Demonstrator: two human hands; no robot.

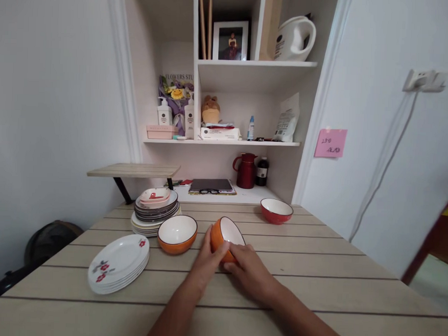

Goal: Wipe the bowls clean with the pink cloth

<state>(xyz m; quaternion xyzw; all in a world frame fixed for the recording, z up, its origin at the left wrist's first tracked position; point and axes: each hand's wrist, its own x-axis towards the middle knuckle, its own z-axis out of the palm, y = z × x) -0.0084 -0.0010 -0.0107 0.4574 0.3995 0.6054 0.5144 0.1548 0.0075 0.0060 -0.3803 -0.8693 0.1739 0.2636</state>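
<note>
Between both hands, an orange bowl [232, 232] with a white inside and dark rim is tilted toward the right. My left hand [207, 258] is closed around its left side, the thumb near the front rim. My right hand [248, 267] grips the bowl's front right edge. Just left of them a second orange bowl [177, 230] stands upright on the table. Farther left lies a stack of white plates with red flowers [120, 262]. Behind it rises a mixed stack of plates [156, 212], topped by small pink dishes [154, 197]. A red bowl [276, 211] sits at the back right.
The slatted wooden table [316, 269] meets a white shelf unit [225, 142]. A small raised wooden shelf [133, 170] overhangs the back left. Behind the table stand a dark laptop [211, 185], a red jug [246, 171] and a dark bottle [262, 172].
</note>
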